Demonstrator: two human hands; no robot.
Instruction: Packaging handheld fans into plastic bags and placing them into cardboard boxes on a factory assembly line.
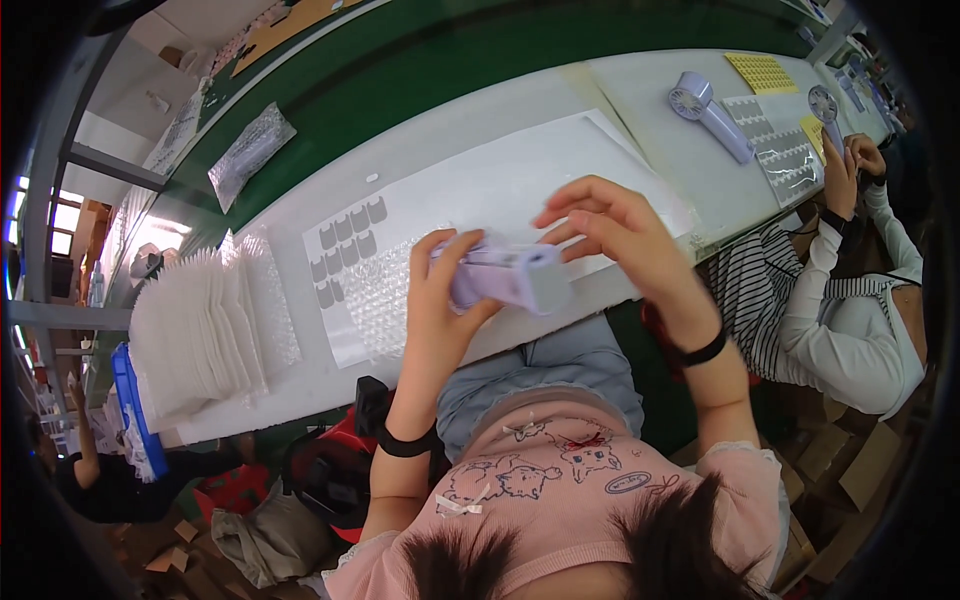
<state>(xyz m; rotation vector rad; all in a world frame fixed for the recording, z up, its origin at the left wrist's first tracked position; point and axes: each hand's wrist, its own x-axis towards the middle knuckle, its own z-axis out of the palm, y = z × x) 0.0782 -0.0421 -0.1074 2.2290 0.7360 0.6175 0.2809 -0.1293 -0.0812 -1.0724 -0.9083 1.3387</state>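
Note:
My left hand [440, 295] grips a lilac handheld fan [490, 280] above the near edge of the worktable, with its squared end turned toward the right. Motion smears the fan, and part of it is hidden behind my fingers. My right hand [635, 240] is just to the right of the fan, fingers apart and nothing in them. Under my hands lie a white sheet [480, 165] and a piece of bubble wrap [378, 305]. Rows of grey rounded stickers [350, 230] show on the sheet left of my left hand.
A stack of white bubble-wrap pouches [190, 330] stands at the left, beside a blue bin [135, 410]. A wrapped packet [250, 155] lies on the green belt [400, 85]. At the right are another lilac fan [712, 115], sticker sheets [765, 145] and a co-worker's hands [842, 175] with a fan.

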